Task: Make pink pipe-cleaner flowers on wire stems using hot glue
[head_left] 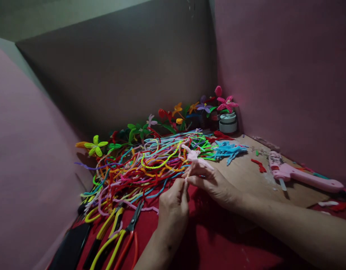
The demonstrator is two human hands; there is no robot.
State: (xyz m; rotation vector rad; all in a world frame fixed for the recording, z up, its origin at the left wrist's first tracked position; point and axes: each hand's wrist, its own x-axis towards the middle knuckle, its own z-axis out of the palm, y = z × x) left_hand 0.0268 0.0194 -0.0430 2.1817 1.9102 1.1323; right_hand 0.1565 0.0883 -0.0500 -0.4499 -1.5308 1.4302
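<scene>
Both hands meet over the red cloth, pinching a pale pink pipe-cleaner flower [193,154] by its thin stem. My left hand [174,202] is closed on the stem's lower end, thumb and forefinger pressed together. Just above it, my right hand [208,182] grips the stem with its fingertips, partly covering it. Fuzzy pale pink petals stick out past the right fingers. Behind the hands spreads a tangled heap of many-coloured pipe cleaners [158,161], and a bunch of light blue pipe cleaners [228,149] lies at its right end.
Yellow-handled pliers [105,228] and red-and-yellow-handled scissors [129,232] lie at the front left near a black flat object [70,245]. On the right, a pink glue gun [305,176] rests on a brown board [247,180]. Finished pipe-cleaner flowers [140,129] and a white jar [228,123] line the back.
</scene>
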